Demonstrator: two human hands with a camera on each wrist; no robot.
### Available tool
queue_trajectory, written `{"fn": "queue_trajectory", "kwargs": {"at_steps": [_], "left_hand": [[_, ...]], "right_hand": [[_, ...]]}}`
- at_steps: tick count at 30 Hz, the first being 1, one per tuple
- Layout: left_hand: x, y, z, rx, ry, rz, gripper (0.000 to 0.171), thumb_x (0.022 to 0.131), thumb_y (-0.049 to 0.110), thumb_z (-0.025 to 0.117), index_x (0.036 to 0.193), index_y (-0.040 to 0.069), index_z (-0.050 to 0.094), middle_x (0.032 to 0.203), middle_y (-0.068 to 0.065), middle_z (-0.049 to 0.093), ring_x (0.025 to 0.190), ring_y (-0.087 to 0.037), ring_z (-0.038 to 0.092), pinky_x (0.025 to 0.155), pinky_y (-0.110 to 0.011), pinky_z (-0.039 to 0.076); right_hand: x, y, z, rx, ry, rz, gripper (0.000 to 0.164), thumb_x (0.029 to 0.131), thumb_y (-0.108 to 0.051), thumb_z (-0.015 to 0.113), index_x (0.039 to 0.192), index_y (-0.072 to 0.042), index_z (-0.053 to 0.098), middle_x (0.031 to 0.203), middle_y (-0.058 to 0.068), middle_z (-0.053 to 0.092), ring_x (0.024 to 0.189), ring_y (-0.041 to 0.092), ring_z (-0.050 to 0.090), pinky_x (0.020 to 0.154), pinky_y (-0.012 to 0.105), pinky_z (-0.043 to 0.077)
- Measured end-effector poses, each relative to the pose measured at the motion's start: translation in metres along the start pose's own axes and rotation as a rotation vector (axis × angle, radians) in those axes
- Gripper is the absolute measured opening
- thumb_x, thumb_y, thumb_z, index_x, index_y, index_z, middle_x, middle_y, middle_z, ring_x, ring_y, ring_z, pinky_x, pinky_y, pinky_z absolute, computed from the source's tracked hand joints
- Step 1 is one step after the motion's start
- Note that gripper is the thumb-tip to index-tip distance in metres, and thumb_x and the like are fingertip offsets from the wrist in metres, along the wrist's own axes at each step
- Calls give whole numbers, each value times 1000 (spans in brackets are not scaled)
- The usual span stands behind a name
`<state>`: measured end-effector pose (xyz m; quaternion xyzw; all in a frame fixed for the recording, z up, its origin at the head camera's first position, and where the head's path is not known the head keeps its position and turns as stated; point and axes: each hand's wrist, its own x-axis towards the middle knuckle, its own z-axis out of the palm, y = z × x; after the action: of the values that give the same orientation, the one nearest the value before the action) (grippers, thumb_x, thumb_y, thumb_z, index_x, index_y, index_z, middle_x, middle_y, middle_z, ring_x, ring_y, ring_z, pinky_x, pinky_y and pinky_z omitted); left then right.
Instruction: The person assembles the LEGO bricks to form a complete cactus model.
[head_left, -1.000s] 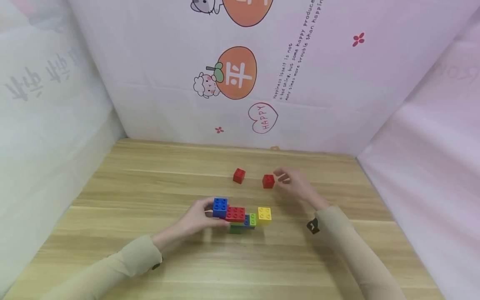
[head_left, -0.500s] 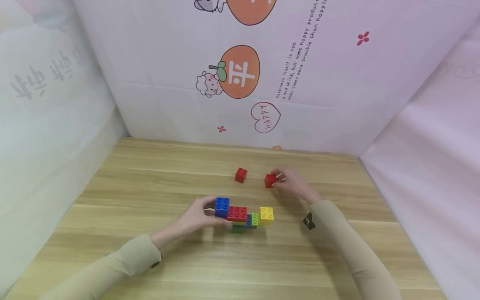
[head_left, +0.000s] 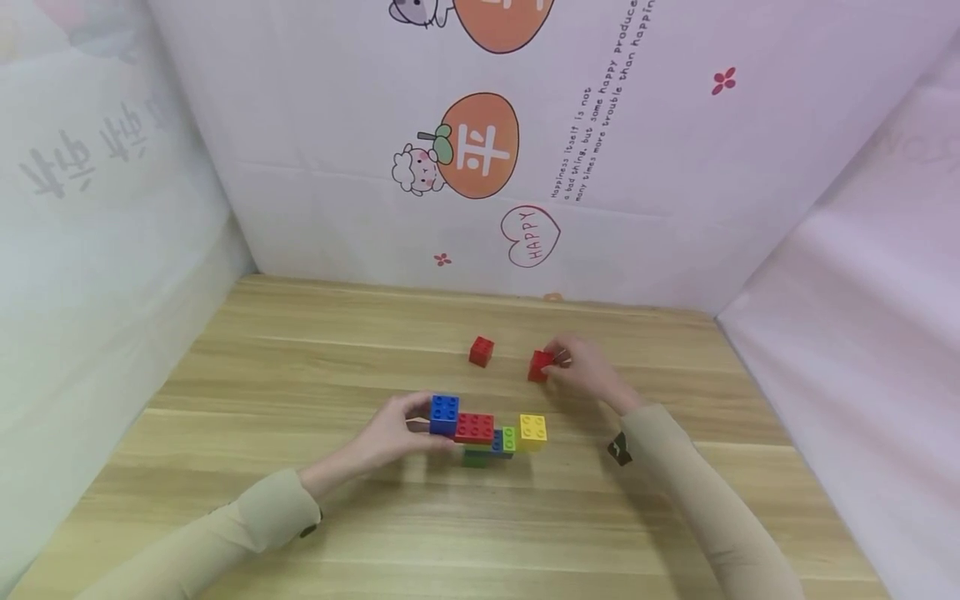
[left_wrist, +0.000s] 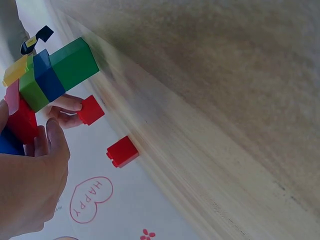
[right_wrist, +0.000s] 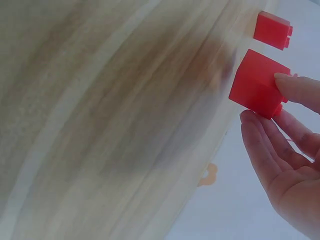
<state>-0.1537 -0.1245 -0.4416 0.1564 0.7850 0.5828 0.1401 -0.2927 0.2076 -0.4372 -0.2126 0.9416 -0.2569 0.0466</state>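
Note:
My left hand point(head_left: 384, 436) grips the left end of a built-up group of toy building bricks. That group has a blue brick point(head_left: 444, 414) on the left, a longer red brick point(head_left: 475, 427) beside it, and a yellow brick point(head_left: 532, 432) at the right end. Lime, blue and a dark green brick point(left_wrist: 75, 64) show lower down in the left wrist view. Thumb and fingers of my right hand point(head_left: 588, 372) pinch a small red brick point(right_wrist: 257, 82), studs turned toward the palm in the right wrist view. A second small red brick point(head_left: 481, 352) lies left of it, untouched.
A wood-grain table point(head_left: 360, 533) lies under everything. White printed sheets stand as a back wall point(head_left: 322, 192) and as side walls at left and right. Dark tags hang near both sleeve cuffs.
My right hand has moved left onto the right-hand red brick and taken hold of it; the brick has shifted slightly toward me. The left hand keeps its grip on the built-up bricks.

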Motion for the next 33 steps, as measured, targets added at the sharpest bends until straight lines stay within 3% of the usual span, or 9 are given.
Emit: {"fn": "queue_trajectory", "kwargs": {"at_steps": [17, 33], "left_hand": [[-1, -2, 0, -2, 7, 0, 60, 80, 21, 83, 132, 4, 59, 121, -14, 69, 113, -26, 65, 99, -40, 57], [-1, -1, 1, 2, 18, 0, 56, 81, 20, 82, 130, 4, 60, 120, -14, 68, 112, -26, 65, 99, -40, 57]], "right_hand": [[-27, -33, -17, 64, 90, -53, 27, 87, -13, 76, 110, -5, 66, 107, 12, 73, 98, 24, 70, 88, 41, 61], [-54, -73, -29, 42, 163, -279, 26, 84, -14, 79, 107, -8, 69, 102, 5, 73, 93, 17, 71, 81, 33, 63]]}}
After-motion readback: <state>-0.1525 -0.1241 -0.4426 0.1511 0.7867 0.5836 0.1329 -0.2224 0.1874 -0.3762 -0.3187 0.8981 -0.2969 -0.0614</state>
